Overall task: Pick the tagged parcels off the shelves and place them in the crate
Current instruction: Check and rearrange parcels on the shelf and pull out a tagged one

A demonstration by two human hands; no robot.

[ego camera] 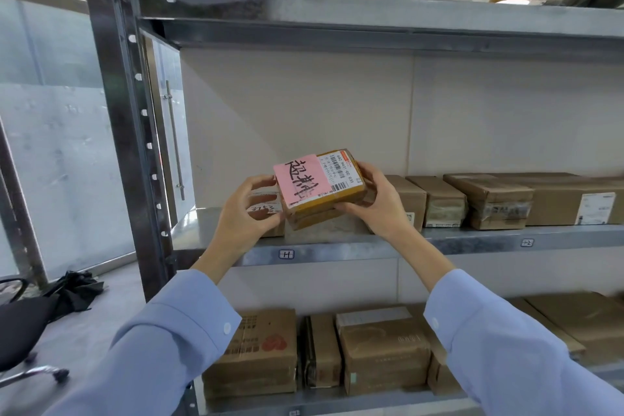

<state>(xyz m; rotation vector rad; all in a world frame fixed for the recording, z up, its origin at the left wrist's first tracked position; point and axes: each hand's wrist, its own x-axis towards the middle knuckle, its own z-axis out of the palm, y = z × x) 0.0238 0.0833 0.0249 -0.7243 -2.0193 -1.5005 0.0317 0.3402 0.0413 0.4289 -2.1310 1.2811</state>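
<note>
Left hand (246, 209) and right hand (378, 199) grip a taped cardboard parcel (332, 201) by its ends, just above the metal shelf (337, 246); pink tag (302, 179) scrawled in black marker, barcode label (341, 172) beside it.

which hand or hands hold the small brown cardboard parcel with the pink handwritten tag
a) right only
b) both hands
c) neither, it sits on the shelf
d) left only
b: the small brown cardboard parcel with the pink handwritten tag is held above the grey metal shelf, the left hand gripping one end and the right hand the other.
</note>
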